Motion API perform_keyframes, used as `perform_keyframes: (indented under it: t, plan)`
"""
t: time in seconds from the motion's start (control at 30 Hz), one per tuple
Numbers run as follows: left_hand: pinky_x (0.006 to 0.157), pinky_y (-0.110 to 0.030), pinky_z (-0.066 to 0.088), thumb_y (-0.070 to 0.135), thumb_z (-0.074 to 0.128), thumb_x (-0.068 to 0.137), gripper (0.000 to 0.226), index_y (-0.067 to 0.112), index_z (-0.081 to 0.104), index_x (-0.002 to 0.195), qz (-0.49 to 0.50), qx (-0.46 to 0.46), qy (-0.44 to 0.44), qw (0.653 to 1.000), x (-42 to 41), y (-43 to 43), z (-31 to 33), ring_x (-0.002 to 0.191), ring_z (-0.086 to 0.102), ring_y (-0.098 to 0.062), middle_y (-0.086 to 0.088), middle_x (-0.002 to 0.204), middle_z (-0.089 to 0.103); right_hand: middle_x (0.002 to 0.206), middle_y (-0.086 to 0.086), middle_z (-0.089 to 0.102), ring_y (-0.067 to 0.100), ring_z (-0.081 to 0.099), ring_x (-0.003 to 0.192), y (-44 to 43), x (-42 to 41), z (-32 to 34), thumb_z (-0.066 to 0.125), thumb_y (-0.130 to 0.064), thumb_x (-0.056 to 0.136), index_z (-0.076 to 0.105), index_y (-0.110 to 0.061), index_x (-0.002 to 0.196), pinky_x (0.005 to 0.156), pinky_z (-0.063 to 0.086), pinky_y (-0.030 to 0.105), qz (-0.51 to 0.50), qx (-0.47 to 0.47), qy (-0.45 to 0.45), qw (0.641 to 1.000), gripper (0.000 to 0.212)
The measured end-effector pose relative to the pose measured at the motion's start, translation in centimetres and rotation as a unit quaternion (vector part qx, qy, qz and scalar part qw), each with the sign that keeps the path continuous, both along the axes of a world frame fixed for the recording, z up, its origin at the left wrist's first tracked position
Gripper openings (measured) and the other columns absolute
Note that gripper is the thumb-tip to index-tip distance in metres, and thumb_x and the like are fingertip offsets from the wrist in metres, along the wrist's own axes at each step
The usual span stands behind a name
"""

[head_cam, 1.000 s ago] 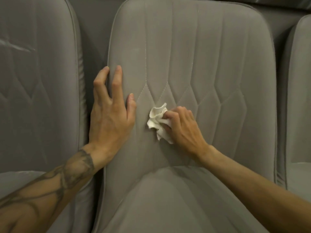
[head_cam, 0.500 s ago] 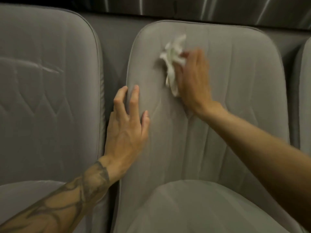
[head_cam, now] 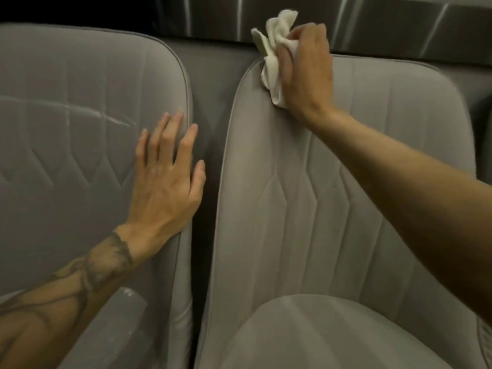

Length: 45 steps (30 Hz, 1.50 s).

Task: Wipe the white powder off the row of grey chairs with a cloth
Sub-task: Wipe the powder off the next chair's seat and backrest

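Two grey padded chairs stand side by side. My right hand (head_cam: 306, 73) grips a crumpled white cloth (head_cam: 274, 49) at the top left corner of the middle chair's backrest (head_cam: 332, 195). My left hand (head_cam: 166, 182) lies with fingers spread over the right edge of the left chair's backrest (head_cam: 66, 142). White powder streaks (head_cam: 106, 117) cross that left backrest, and more white powder (head_cam: 130, 292) shows on its seat beside my forearm.
A dark gap (head_cam: 205, 209) runs between the two chairs. Behind them is a dark ribbed metal wall (head_cam: 399, 25). The edge of a third chair (head_cam: 486, 155) shows at the far right. The middle chair's seat cushion (head_cam: 332, 334) fills the bottom.
My right hand has swept the cloth from the backrest's middle up to its top left corner. My left hand has moved from the middle chair's edge to the left chair's backrest.
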<state>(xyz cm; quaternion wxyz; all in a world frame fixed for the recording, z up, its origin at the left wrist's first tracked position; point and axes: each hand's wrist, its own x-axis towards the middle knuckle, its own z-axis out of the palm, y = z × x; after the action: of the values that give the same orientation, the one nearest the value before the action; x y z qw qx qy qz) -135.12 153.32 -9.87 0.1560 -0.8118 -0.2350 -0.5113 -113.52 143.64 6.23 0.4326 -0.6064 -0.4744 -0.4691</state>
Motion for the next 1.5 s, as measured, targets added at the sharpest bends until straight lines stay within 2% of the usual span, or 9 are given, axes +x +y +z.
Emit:
perform_keyframes:
  t: [0.27, 0.43, 0.53, 0.73, 0.87, 0.97, 1.2, 1.37, 1.5]
  plan:
    - [0.129, -0.052, 0.013, 0.024, 0.044, 0.101, 0.067, 0.009, 0.025, 0.163, -0.042, -0.032, -0.044, 0.998, 0.5, -0.2, -0.3, 0.16, 0.012, -0.027, -0.01, 0.171, 0.02, 0.107, 0.017, 0.054, 0.03, 0.053, 0.094, -3.0, -4.2, -11.4, 0.05, -0.032, 0.101, 0.056, -0.001, 0.112, 0.083, 0.043, 0.038, 0.093, -0.16, -0.111, 0.976, 0.034]
    - [0.129, -0.053, 0.013, 0.026, 0.045, 0.101, 0.069, 0.01, 0.022, 0.164, -0.045, -0.044, -0.038, 0.997, 0.0, -0.5, -1.0, 0.16, 0.01, -0.027, -0.009, 0.172, 0.018, 0.107, 0.014, 0.056, 0.026, 0.054, 0.094, 0.2, -3.6, -4.0, 0.05, -0.034, 0.099, 0.057, -0.005, 0.109, 0.082, 0.043, 0.038, 0.041, -0.076, -0.07, 0.994, 0.031]
    - [0.127, -0.057, 0.019, 0.027, 0.045, 0.102, 0.069, 0.009, 0.021, 0.164, -0.039, -0.042, -0.02, 0.998, -0.9, -1.1, -2.2, 0.16, 0.011, -0.029, -0.01, 0.172, 0.018, 0.105, 0.015, 0.057, 0.027, 0.054, 0.093, 0.0, -5.6, -7.3, 0.053, -0.028, 0.099, 0.057, -0.004, 0.11, 0.081, 0.044, 0.039, 0.053, -0.043, -0.025, 0.997, 0.027]
    - [0.124, -0.057, 0.026, 0.025, 0.043, 0.104, 0.065, 0.005, 0.023, 0.162, -0.042, -0.072, -0.027, 0.996, -3.1, -2.6, -7.0, 0.158, 0.02, -0.029, -0.014, 0.168, 0.024, 0.099, 0.017, 0.055, 0.033, 0.053, 0.084, -3.9, -7.2, -13.9, 0.057, -0.027, 0.099, 0.061, -0.001, 0.109, 0.077, 0.039, 0.038, 0.094, -0.251, -0.187, 0.945, 0.028]
    - [0.125, -0.054, 0.027, 0.024, 0.043, 0.104, 0.065, 0.004, 0.024, 0.162, -0.058, -0.066, -0.035, 0.996, -2.9, -2.1, -8.0, 0.158, 0.02, -0.03, -0.015, 0.168, 0.025, 0.107, 0.019, 0.056, 0.034, 0.055, 0.093, -0.8, -4.3, -5.7, 0.051, -0.03, 0.099, 0.058, -0.003, 0.111, 0.08, 0.036, 0.035, 0.023, -0.12, -0.087, 0.989, 0.031]
    - [0.126, -0.052, 0.026, 0.024, 0.042, 0.104, 0.064, 0.004, 0.024, 0.162, -0.076, -0.069, -0.045, 0.994, -2.7, -2.0, -8.1, 0.159, 0.019, -0.029, -0.015, 0.168, 0.025, 0.106, 0.016, 0.055, 0.029, 0.053, 0.094, 0.1, -5.0, -6.5, 0.051, -0.027, 0.099, 0.056, -0.003, 0.11, 0.082, 0.043, 0.038, 0.031, -0.065, -0.045, 0.996, 0.027]
    - [0.127, -0.05, 0.023, 0.021, 0.043, 0.103, 0.065, 0.004, 0.023, 0.163, -0.092, -0.079, -0.053, 0.991, -2.7, -2.0, -8.2, 0.159, 0.016, -0.027, -0.012, 0.17, 0.022, 0.109, 0.017, 0.055, 0.027, 0.049, 0.099, -3.8, -8.2, -15.7, 0.057, -0.027, 0.099, 0.059, -0.002, 0.111, 0.089, 0.042, 0.036, 0.101, -0.22, -0.148, 0.959, 0.028]
    - [0.126, -0.053, 0.025, 0.021, 0.043, 0.103, 0.065, 0.004, 0.024, 0.163, -0.087, -0.073, -0.051, 0.992, -2.7, -2.0, -8.3, 0.159, 0.018, -0.029, -0.013, 0.169, 0.023, 0.106, 0.014, 0.052, 0.025, 0.052, 0.092, -1.9, -5.3, -9.5, 0.052, -0.028, 0.102, 0.055, -0.003, 0.111, 0.082, 0.043, 0.037, 0.066, -0.123, -0.072, 0.988, 0.027]
    - [0.124, -0.056, 0.028, 0.02, 0.044, 0.104, 0.064, 0.004, 0.024, 0.163, -0.081, -0.065, -0.053, 0.993, -2.7, -2.1, -8.3, 0.159, 0.018, -0.029, -0.013, 0.169, 0.023, 0.113, 0.013, 0.053, 0.022, 0.052, 0.098, -2.4, -8.5, -14.6, 0.059, -0.025, 0.099, 0.054, -0.005, 0.113, 0.084, 0.043, 0.032, 0.107, -0.136, -0.036, 0.984, 0.026]
